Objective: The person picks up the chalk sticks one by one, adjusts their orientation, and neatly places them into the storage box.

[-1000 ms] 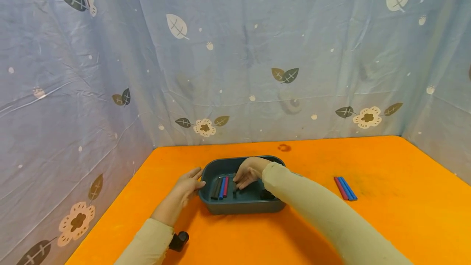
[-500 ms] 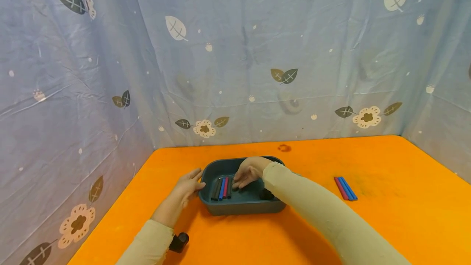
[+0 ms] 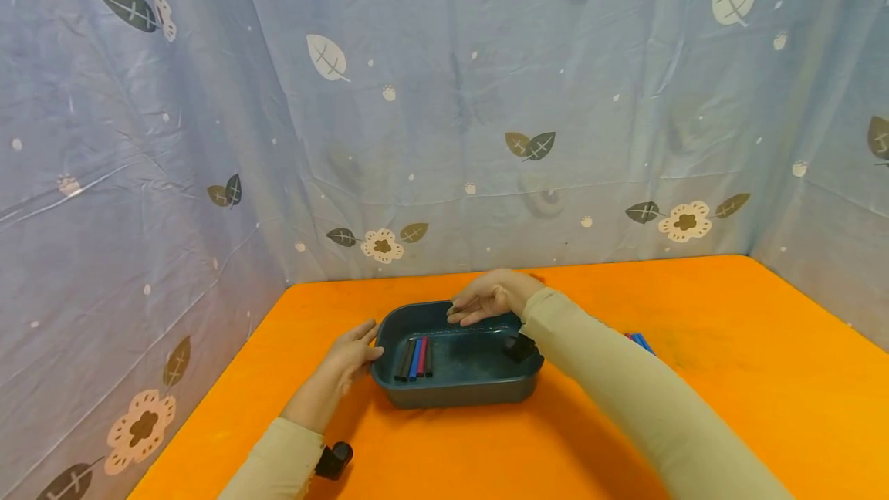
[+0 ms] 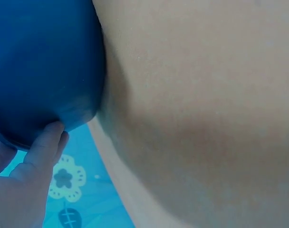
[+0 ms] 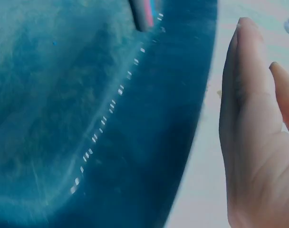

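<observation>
A dark blue-grey plastic tub [image 3: 458,393] sits on the orange table. My left hand [image 3: 340,369] holds its left end, thumb at the rim and fingers against the outer wall; the left wrist view shows fingertips [image 4: 54,127] on that wall. Several slim marker-like sticks [image 3: 414,359], black, blue and pink, lie side by side at the left of the tub's floor. Over the far rim hovers my right hand [image 3: 489,298], fingers extended and holding nothing. In the right wrist view that hand [image 5: 254,128] is outside the rim, and the stick ends [image 5: 143,16] show at the top.
More red and blue sticks [image 3: 640,342] lie on the table [image 3: 729,392] to the right, partly hidden by my right sleeve [image 3: 611,361]. A patterned blue curtain [image 3: 444,137] stands behind the table and along its sides. A black wrist camera [image 3: 335,460] is on my left wrist.
A black stick that my right hand was placing now lies beside the pink one, let go. The right hand has risen and moved back over the far rim. The left hand stays put.
</observation>
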The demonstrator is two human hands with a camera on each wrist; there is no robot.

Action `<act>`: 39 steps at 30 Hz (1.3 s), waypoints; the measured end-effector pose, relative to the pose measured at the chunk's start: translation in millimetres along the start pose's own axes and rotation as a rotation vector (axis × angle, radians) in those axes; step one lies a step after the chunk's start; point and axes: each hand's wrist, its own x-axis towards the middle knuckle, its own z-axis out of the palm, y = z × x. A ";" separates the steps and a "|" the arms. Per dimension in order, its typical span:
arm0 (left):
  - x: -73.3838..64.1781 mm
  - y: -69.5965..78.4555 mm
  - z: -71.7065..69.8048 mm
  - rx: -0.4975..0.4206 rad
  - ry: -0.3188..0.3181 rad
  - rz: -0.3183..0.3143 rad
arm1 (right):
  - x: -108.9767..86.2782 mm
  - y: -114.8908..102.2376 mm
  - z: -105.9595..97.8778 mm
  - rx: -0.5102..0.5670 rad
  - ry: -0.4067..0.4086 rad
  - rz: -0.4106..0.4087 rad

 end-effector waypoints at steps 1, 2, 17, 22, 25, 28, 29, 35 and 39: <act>0.0 -0.2 0.0 0.001 -0.003 0.002 | -2.9 -0.9 -3.0 -0.002 -0.002 -0.004; -0.3 -0.1 0.3 0.004 -0.001 -0.001 | -5.8 -1.5 -6.0 -0.005 -0.004 -0.011; -5.2 6.1 3.9 0.058 0.032 -0.022 | -51.8 1.0 -46.4 -0.068 0.030 -0.109; -6.1 7.9 4.3 0.060 0.034 -0.025 | -63.3 7.7 -57.9 -0.098 0.069 -0.136; -5.6 8.6 5.0 0.055 0.036 -0.025 | -71.3 12.3 -63.5 -0.083 0.089 -0.152; -4.8 8.1 5.1 0.056 0.032 -0.027 | -79.0 17.2 -69.5 -0.078 0.100 -0.166; -4.7 7.9 5.0 0.057 0.032 -0.030 | -81.5 18.6 -71.4 -0.075 0.104 -0.167; -7.3 8.2 5.0 0.061 0.025 -0.037 | -103.9 23.4 -74.9 -0.040 0.096 -0.171; -8.6 8.9 4.8 0.063 0.026 -0.036 | -109.4 28.3 -87.7 -0.039 0.084 -0.171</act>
